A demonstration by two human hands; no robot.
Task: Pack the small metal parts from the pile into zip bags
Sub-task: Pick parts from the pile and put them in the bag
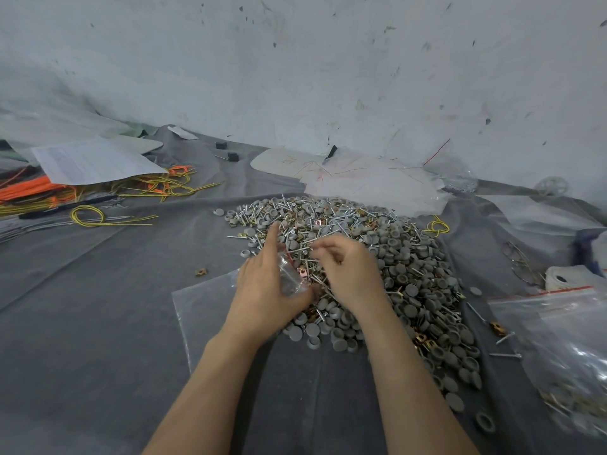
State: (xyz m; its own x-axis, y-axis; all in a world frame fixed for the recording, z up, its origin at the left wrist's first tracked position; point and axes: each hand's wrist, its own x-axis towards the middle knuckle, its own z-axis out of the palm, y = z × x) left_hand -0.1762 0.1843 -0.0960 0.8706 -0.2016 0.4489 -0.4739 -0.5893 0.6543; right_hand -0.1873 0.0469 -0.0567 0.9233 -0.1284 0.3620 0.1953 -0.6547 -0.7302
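My left hand (266, 290) grips a small clear zip bag (290, 274). The thumb is curled under it and the forefinger is straight. The bag is held over the near-left edge of the pile (410, 257) of screws, grey caps and brass clips.

My right hand (351, 274) hovers just beside the bag, fingers (323, 249) bunched near its upper end. I cannot tell whether they pinch a part.

The pile lies on a grey cloth (98, 323). A flat bag (203, 310) lies under my left wrist. Filled bags (565, 349) sit at the right, and yellow wires (157, 188) lie at the far left.
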